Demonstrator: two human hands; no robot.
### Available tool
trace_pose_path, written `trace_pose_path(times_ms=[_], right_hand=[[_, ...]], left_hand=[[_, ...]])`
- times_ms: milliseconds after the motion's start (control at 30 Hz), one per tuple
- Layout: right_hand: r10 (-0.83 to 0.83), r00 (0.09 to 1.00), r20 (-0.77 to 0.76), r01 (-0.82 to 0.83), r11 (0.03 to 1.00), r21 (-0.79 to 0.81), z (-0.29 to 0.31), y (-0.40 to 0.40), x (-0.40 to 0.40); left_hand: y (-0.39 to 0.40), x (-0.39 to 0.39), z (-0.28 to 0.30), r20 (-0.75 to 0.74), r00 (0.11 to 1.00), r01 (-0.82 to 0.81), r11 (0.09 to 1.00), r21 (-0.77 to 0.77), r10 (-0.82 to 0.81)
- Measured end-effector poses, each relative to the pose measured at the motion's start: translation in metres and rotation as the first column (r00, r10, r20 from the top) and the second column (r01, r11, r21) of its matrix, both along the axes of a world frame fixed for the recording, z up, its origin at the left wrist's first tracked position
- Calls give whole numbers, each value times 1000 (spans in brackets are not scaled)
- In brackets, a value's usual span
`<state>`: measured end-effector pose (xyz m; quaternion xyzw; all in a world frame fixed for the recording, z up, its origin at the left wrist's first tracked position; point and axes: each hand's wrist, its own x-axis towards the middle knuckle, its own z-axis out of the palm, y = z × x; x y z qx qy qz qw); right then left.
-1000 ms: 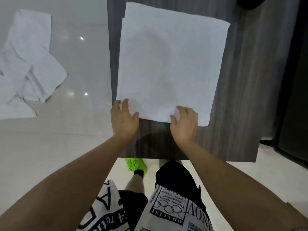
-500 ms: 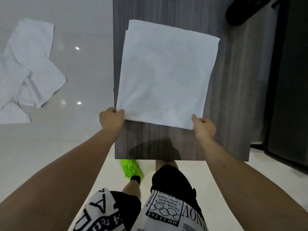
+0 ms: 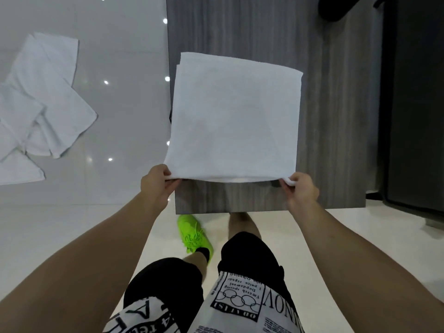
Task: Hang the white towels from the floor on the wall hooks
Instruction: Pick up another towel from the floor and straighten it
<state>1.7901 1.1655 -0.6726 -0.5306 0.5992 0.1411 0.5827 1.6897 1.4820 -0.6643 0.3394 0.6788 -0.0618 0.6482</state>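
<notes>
**Folded towel lifted by its near corners over the table**

The glossy pale floor [image 3: 115,212] lies open to the left. The dark wood-grain table [image 3: 336,116] has bare surface right of the folded white towel [image 3: 235,116], whose left edge overhangs the table's side. More white towels [image 3: 45,99] lie heaped on the floor, well apart. Left hand [image 3: 157,186] pinches the near-left corner; right hand [image 3: 300,191] pinches the near-right one.

Bare arms with no sleeves; black shorts [image 3: 165,282], a white shirt [image 3: 242,306] printed with black newspaper-style text and rings, a black sock, one neon green shoe [image 3: 193,233].
</notes>
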Motion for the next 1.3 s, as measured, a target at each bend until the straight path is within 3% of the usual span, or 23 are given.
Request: trace_pose_path(times_ms=[133, 333, 467, 600, 767, 1033, 1300], right_hand=[[21, 999, -30, -22, 998, -51, 8, -1, -26], [222, 974, 31, -219, 971, -96, 46, 3, -45], [239, 962, 131, -235, 971, -43, 88, 9, -37], [157, 948, 277, -173, 984, 32, 140, 12, -14], [141, 908, 394, -194, 976, 96, 209, 23, 30], [233, 775, 587, -311, 950, 33, 328, 34, 101], [296, 701, 649, -343, 938, -56, 363, 51, 139]], left_hand=[[0, -26, 6, -16, 993, 113, 991, -72, -115], [10, -29, 47, -57, 944, 322, 946, -43, -324], [27, -9, 89, 21, 958, 284, 958, 44, -285], [46, 15, 142, 211, 955, 207, 978, 36, -210], [62, 57, 213, 328, 912, 231, 969, 88, -248], [83, 121, 335, 465, 827, 219, 942, 253, -317], [95, 148, 363, 477, 834, 135, 941, 309, -277]])
